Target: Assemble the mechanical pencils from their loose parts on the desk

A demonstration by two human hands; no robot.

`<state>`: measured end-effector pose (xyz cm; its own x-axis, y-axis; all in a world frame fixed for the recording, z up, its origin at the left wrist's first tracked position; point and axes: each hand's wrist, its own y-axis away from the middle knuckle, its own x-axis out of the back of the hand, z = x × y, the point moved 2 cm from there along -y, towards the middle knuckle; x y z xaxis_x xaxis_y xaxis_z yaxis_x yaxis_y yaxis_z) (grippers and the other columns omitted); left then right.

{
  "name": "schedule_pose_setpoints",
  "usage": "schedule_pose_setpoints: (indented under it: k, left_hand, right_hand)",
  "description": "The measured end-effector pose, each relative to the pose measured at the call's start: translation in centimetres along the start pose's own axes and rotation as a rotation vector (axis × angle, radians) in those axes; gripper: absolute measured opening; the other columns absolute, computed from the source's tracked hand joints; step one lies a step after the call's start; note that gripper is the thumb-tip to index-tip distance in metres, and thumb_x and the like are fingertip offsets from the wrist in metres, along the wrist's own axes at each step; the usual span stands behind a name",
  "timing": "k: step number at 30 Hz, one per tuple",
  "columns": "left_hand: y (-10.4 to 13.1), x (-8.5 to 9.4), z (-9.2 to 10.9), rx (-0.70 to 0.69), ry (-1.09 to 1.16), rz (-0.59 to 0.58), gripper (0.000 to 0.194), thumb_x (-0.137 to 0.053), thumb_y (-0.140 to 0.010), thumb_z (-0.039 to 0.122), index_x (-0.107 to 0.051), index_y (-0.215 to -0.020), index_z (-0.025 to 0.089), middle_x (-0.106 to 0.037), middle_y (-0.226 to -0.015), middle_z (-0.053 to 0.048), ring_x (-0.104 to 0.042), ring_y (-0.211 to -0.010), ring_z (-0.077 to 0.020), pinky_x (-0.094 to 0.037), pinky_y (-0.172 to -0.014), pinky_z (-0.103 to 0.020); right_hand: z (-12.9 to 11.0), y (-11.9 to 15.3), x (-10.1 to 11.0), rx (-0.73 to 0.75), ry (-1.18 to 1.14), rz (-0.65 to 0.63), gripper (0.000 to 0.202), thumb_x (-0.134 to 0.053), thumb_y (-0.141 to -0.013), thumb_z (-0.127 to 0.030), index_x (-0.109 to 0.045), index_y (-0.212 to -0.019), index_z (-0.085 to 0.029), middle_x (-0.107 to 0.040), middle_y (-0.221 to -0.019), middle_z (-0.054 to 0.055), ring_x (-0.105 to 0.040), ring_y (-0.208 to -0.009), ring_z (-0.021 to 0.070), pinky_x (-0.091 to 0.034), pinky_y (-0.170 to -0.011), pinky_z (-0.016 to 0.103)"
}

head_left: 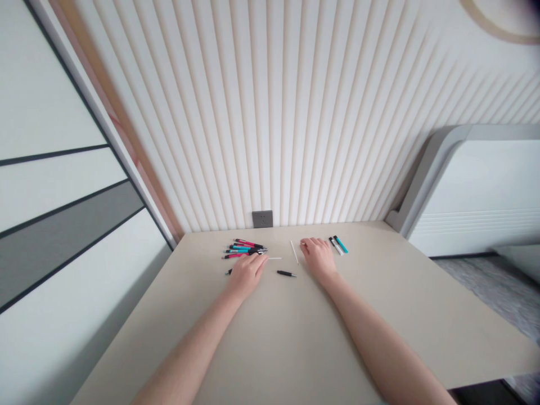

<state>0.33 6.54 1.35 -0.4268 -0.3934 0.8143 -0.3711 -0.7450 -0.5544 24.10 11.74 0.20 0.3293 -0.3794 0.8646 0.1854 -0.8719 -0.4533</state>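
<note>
My left hand (248, 274) is closed in a pinch, and a thin white stick (275, 258) juts to the right from its fingertips. Just behind it lies a pile of pink, blue and black pens (244, 246). A small black piece (228, 272) pokes out at the left of that hand, mostly hidden. My right hand (319, 257) rests on the table with curled fingers; what they hold is too small to make out. Between the hands lies another thin white stick (294, 252), and nearer me a short black pen part with a metal tip (287, 274).
Right of my right hand lie a white and a blue slim case with black ends (338, 245). The beige table (295, 349) meets a ribbed wall with a dark socket (262, 219). A cabinet (63, 281) stands left, a bed headboard (485, 185) right.
</note>
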Motion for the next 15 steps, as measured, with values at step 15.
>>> schedule_pose_setpoints:
  k: [15]
  left_hand:
    - [-6.4,-5.7,1.2,0.083,0.227,-0.119,0.024,-0.044,-0.097,0.022,-0.068,-0.098,0.017,-0.071,-0.091,-0.006,-0.065,-0.083,-0.0178,-0.049,-0.075,-0.027]
  right_hand:
    - [0.7,-0.5,-1.3,-0.030,0.061,-0.020,0.023,-0.049,-0.097,-0.027,-0.070,-0.091,-0.022,-0.070,-0.091,0.008,-0.055,-0.093,0.0226,-0.025,-0.080,0.036]
